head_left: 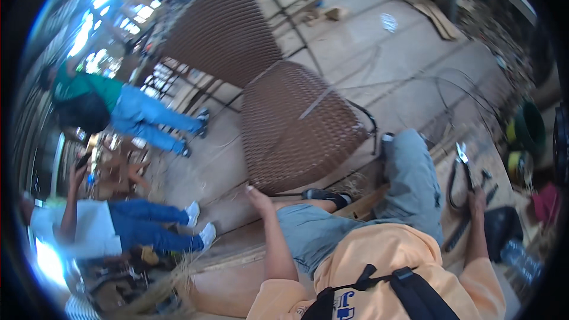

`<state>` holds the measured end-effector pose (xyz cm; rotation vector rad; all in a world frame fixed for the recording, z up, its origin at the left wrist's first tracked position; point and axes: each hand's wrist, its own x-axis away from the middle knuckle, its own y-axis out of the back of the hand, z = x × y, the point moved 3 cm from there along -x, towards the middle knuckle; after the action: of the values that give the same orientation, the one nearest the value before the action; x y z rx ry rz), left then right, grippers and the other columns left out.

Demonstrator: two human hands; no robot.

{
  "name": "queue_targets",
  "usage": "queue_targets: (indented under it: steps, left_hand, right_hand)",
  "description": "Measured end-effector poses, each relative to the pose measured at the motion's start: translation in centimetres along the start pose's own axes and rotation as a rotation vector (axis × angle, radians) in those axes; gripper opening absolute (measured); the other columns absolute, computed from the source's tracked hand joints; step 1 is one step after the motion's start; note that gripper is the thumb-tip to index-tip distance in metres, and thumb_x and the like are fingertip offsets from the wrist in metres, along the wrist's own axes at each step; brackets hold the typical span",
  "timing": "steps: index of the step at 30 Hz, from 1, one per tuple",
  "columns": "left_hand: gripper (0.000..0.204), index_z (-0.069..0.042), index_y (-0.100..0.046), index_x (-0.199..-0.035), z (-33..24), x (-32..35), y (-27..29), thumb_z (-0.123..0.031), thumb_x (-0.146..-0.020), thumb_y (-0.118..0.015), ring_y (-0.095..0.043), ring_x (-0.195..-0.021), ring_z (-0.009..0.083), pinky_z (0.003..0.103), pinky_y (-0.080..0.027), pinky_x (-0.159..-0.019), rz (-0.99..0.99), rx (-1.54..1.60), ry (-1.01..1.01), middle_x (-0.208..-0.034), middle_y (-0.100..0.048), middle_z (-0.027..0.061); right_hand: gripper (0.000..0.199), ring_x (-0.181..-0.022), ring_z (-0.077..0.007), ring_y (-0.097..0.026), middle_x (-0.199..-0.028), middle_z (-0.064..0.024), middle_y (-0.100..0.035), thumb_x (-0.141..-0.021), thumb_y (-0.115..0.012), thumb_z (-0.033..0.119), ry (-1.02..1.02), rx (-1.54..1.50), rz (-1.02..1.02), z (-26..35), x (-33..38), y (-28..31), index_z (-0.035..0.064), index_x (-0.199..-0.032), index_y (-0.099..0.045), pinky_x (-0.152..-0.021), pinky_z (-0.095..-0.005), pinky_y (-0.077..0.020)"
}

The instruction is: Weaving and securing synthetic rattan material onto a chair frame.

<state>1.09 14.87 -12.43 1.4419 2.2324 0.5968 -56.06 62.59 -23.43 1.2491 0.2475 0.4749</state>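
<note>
I sit on the floor in an orange hooded top and grey shorts. My left hand (258, 197) reaches forward with its fingers stretched out, at the lower edge of a brown woven chair frame (293, 124) that lies tilted in front of me; nothing shows in its grip. My right hand (478, 202) is out to the right, closed around the dark handles of a pair of pliers (461, 169) whose metal jaws point away from me. A thin strip (317, 102) lies across the woven panel.
A second brown woven chair (222, 29) stands behind the first. Two people in blue jeans are at the left, one in a green top (89, 92), one in a white top (89, 228). Planks (435, 15), green rolls (527, 130), a black object (501, 225) and a bottle (521, 261) lie on the right.
</note>
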Motion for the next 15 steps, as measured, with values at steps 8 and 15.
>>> queue_targets:
  steps: [8,15]
  left_hand:
    - [0.051,-0.004,-0.039,-0.129,-2.1,2.0,-0.4,-0.039,-0.094,-0.027,-0.042,-0.118,0.0373,0.040,-0.034,-0.098,-0.072,0.021,0.110,-0.128,-0.044,0.0223]
    - [0.049,-0.002,-0.042,-0.126,-2.5,2.0,0.4,-0.037,-0.094,-0.028,-0.045,-0.114,0.0375,0.039,-0.035,-0.096,-0.119,0.010,0.085,-0.123,-0.048,0.0219]
  right_hand:
    - [0.053,-0.104,-0.0416,-0.049,-0.113,-0.0261,-0.053,-0.083,-0.052,0.039,-0.086,0.148,0.202,-3.0,-1.1,-2.9,-0.0024,-0.117,-0.050,-0.087,-0.0443,-0.0398]
    - [0.051,-0.102,-0.0428,-0.051,-0.109,-0.0295,-0.053,-0.078,-0.053,0.026,0.059,0.056,0.134,-4.4,-2.9,-4.1,-0.0083,-0.116,-0.046,-0.086,-0.0437,-0.0421]
